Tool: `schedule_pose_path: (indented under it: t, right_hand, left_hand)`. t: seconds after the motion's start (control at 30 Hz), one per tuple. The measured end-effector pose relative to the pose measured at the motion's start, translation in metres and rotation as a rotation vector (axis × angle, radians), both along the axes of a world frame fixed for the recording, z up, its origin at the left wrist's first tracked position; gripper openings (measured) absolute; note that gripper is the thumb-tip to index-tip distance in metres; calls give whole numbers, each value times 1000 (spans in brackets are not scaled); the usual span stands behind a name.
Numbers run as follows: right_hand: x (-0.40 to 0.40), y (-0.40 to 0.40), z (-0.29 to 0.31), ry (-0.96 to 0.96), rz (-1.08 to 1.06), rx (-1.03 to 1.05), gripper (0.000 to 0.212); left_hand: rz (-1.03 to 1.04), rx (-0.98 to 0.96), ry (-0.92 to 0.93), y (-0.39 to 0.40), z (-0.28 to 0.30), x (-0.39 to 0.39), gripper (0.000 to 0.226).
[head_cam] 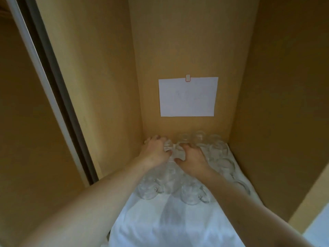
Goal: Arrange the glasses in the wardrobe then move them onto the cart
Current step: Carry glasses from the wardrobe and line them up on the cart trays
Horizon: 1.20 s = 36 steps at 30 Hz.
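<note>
both bare arms reach forward into a wooden wardrobe [99,72], down to a shelf covered by a white cloth [169,223]. a cluster of clear glasses [188,193] stands on the cloth, filling the far part of the shelf from the left wall across to the right wall and running back to the rear panel; the nearest ones, which seem to have small handles, sit between the two forearms. the left hand [154,150] is at the far left corner, close to the left wall, its fingers curled over the top of a glass [168,146] there, gripping it. the right hand [192,157] lies just beside it, toward the middle of the cluster, fingers bent down around another glass [179,153], with the thumb on the near side; the glass is so transparent and the picture so soft that the grip looks firm but its exact shape cannot be made out. the two hands are near each other, almost touching. more glasses [217,148] stand to the right of the right hand, against the right wall and the back. on the rear panel above the glasses hangs a white sheet of paper [187,97], held at its top edge by a small clip [188,78]. at the left a dark sliding door track [53,72] runs slantwise down the scene.
</note>
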State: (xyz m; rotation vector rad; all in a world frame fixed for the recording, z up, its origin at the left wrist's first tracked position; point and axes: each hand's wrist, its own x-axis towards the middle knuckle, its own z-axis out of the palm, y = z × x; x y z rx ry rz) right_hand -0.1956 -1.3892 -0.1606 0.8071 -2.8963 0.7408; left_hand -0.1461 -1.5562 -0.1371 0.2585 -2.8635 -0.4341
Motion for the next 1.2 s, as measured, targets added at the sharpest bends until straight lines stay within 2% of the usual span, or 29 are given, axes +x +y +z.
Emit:
schedule_pose_path:
  t: [0.23, 0.47, 0.6, 0.73, 1.0, 1.2]
  right_hand:
    - [-25, 23, -7, -27, -138, 15, 69]
    - [-91, 22, -9, -14, -147, -4, 60]
    - [-136, 22, -12, -23, -145, 1, 62]
    - [-178, 19, -15, -38, -145, 15, 68]
    - [-240, -2, -30, -117, -102, 73, 73]
    - [-261, -6, -42, -184, -80, 140, 73]
  left_hand:
    - [-99, -3, 8, 2, -11, -35, 51]
    - [-118, 127, 28, 9, -19, -100, 42]
    - [-102, 154, -23, 8, -24, -142, 56]
    - [-92, 137, -61, 4, -33, -181, 52]
    - [-45, 145, -152, 0, -56, -243, 68]
    - [-29, 286, -218, -2, -68, -272, 75]
